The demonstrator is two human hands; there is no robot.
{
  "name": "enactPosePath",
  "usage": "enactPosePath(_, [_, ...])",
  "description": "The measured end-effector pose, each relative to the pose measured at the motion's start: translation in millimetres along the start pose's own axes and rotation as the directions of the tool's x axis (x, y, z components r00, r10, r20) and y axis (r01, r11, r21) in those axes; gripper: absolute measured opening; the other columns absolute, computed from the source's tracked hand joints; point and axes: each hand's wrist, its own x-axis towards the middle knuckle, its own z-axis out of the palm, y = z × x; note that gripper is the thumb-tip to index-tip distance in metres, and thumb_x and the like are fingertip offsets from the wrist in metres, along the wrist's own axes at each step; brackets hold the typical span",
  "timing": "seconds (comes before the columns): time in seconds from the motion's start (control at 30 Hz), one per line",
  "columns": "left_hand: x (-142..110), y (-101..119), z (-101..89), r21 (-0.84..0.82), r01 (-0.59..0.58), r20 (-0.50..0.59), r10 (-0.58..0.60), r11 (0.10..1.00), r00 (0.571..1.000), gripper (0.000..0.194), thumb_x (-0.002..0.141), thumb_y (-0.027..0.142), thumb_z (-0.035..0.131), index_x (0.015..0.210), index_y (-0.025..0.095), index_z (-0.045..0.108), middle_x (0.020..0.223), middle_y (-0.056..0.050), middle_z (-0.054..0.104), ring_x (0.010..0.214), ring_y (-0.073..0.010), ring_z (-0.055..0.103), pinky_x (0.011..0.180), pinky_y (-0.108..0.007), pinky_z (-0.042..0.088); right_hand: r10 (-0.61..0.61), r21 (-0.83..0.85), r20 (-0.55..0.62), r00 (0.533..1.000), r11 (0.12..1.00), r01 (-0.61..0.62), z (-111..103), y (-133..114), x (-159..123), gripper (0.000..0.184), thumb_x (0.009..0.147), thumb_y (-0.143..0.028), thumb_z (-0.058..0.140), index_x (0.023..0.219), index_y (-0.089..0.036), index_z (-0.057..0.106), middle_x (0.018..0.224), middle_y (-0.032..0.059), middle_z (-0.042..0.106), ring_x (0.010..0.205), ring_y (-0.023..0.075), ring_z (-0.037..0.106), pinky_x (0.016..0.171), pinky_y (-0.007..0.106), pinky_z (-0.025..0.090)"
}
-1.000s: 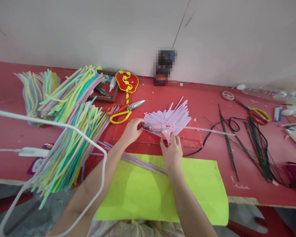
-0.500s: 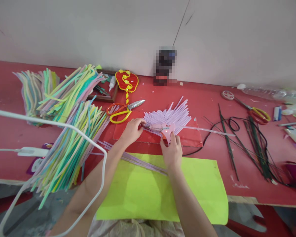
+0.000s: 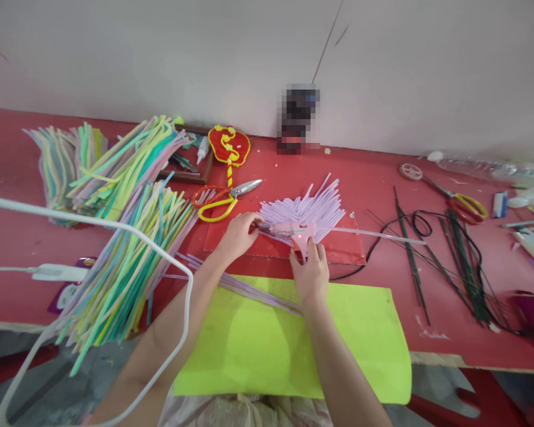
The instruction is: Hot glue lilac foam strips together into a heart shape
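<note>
Red counter (image 3: 378, 184) meets a plain grey wall (image 3: 160, 59). Clamped in the right hand (image 3: 311, 274), the pink plastic glue gun (image 3: 303, 230) overlaps a fan of slim lilac stems (image 3: 315, 204); the left hand (image 3: 240, 234) curls beside its nozzle, gripping what I cannot tell. Beyond the gun, that fan seems largely arranged; on its nearer side, loose stems (image 3: 258, 298) crossing a smooth lime sheet (image 3: 249, 356) appear unused.

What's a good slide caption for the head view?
Right hand holding a pink glue gun over lilac strips on a red board.
</note>
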Motion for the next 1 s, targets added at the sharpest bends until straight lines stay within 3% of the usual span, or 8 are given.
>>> enactPosePath(1.0, [0.1,-2.0,0.5,-0.028,-0.013,0.009,0.013,1.0,1.0,0.029,0.071,0.0,0.055,0.092,0.019,0.059,0.089,-0.003,0.068,0.085,-0.0165,0.063,0.083,-0.035,0.052,0.013,0.044,0.001,1.0,0.999,-0.013,-4.6,5.7,-3.3,0.047,0.089,-0.041,0.04,0.125,-0.015,0.054,0.099,0.0129,0.058,0.086,0.0236,0.057,0.073,0.036,0.048])
